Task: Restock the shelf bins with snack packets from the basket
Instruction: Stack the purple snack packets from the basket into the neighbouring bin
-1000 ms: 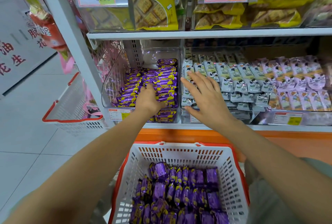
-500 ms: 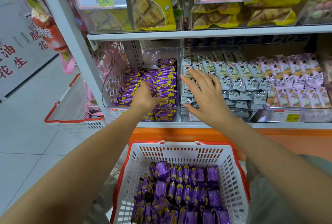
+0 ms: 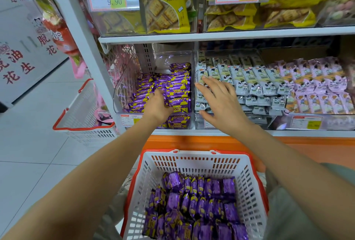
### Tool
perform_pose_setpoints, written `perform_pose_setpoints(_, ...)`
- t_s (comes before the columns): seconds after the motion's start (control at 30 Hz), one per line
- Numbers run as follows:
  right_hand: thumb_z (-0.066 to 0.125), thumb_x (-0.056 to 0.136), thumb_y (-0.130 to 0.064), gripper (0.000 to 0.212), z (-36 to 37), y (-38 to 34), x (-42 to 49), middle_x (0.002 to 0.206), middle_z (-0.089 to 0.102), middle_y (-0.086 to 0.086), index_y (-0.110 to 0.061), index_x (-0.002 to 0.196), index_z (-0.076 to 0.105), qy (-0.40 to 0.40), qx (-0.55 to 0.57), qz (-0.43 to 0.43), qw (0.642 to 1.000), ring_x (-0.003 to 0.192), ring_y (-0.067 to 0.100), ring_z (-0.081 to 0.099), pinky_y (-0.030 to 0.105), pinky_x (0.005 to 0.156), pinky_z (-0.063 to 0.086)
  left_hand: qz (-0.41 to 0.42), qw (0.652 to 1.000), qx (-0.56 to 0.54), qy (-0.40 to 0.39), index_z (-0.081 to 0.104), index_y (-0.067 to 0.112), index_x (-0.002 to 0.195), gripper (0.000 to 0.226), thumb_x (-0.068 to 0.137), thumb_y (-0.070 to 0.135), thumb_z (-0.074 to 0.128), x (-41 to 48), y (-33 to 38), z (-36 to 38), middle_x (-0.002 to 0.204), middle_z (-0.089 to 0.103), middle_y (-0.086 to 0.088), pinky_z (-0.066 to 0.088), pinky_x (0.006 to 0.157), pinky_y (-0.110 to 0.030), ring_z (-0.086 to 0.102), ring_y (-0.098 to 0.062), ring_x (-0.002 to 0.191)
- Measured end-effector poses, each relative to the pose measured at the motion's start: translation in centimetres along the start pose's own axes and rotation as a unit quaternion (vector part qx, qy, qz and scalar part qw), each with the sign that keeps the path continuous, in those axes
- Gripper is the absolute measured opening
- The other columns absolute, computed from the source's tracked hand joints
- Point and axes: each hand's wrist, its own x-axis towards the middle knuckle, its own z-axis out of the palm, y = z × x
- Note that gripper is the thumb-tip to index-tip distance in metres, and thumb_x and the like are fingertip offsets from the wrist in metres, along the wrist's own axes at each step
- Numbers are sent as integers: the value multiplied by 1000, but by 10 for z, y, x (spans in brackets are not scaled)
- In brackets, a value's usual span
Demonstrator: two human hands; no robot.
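Observation:
A white basket with a red rim [image 3: 194,164] sits low in front of me, holding several purple snack packets [image 3: 199,201]. On the middle shelf a clear bin [image 3: 123,86] holds stacked purple and yellow packets [image 3: 178,84]. My left hand [image 3: 156,105] reaches into that bin, its fingers down among the packets; whether they grip one is hidden. My right hand [image 3: 221,103] hovers with fingers spread in front of the neighbouring bin of grey packets [image 3: 249,86], holding nothing.
Pink packets [image 3: 318,86] fill the bin further right. The upper shelf [image 3: 230,35] carries clear bins of yellow cracker bags [image 3: 165,3] with 9.90 price tags. A second white basket [image 3: 84,116] stands on the tiled floor at the left. An orange ledge [image 3: 288,143] runs below the shelf.
My left hand has pushed slightly deeper into the purple packets in the bin. My right hand has stayed spread in front of the grey packets, shifting a little.

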Motion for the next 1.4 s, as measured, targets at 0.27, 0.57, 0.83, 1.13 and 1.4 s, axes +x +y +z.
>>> perform_pose_setpoints(0.27,70,84,-28,68,-12,-3,-10,148,42,10,-14,144,42,30,28,-20,999,138,29,36,47,110,27,98,988,20,117,46,6,134,53,86,13,66,-28,3,-7,129,43,-15,40,91,-34,47,-31,115)
perform_pose_setpoints(0.57,48,89,-32,30,3,-15,-73,94,71,-2,-19,105,70,-72,93,-142,983,86,22,68,33,71,53,249,964,33,89,62,14,103,24,80,12,57,-108,-33,62,98,56,-4,46,75,-37,55,-24,93)
perform_pose_setpoints(0.83,51,97,-38,49,96,-11,-144,135,51,10,-16,140,42,-472,65,22,879,117,29,54,38,92,48,41,926,161,-338,60,7,107,21,94,22,55,-148,-106,154,102,60,-12,48,84,-38,59,-33,107)
perform_pose_setpoints(1.13,59,94,-38,63,195,-64,-216,145,42,15,-7,144,36,-619,206,86,753,129,30,45,35,104,39,-85,903,177,-381,42,7,134,53,91,35,57,-181,-167,216,130,43,-22,43,98,-42,49,-40,120)
perform_pose_setpoints(1.4,73,83,-33,59,221,-117,-234,126,51,13,-9,131,47,-581,281,109,756,115,30,51,36,89,43,-156,914,82,-365,46,9,129,45,92,32,60,-187,-196,232,122,56,-16,42,88,-36,55,-34,114)
